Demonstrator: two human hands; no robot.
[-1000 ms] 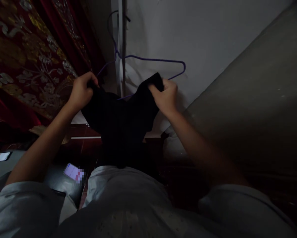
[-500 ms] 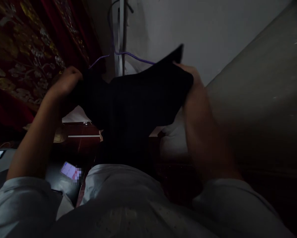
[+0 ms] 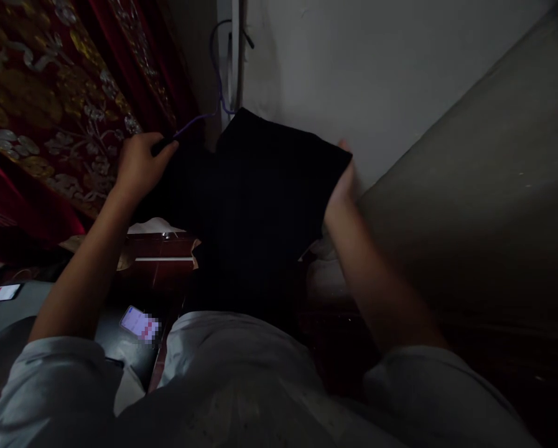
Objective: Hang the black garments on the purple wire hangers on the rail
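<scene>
A black garment (image 3: 260,186) hangs in front of me, too dark for me to tell its exact kind. My left hand (image 3: 143,163) pinches its upper left part, close to one arm of a purple wire hanger (image 3: 197,119). The hanger's hook curves up beside a pale upright frame, and its right arm goes out of sight behind the cloth. At the garment's right edge, my right hand (image 3: 341,190) holds the fabric from the outer side; most of its fingers are hidden behind the cloth.
A red curtain (image 3: 40,106) with gold and silver flowers hangs at the left. A grey wall (image 3: 353,68) stands ahead, and a large pale surface (image 3: 474,180) slopes along the right. Two lit phones, one nearer (image 3: 140,323) and one farther left (image 3: 3,292), lie on a dark seat-like surface (image 3: 108,339).
My right hand has moved left and down, and the garment's pointed right corner has dropped. More of the hanger's right arm is now covered. My left hand has shifted slightly right.
</scene>
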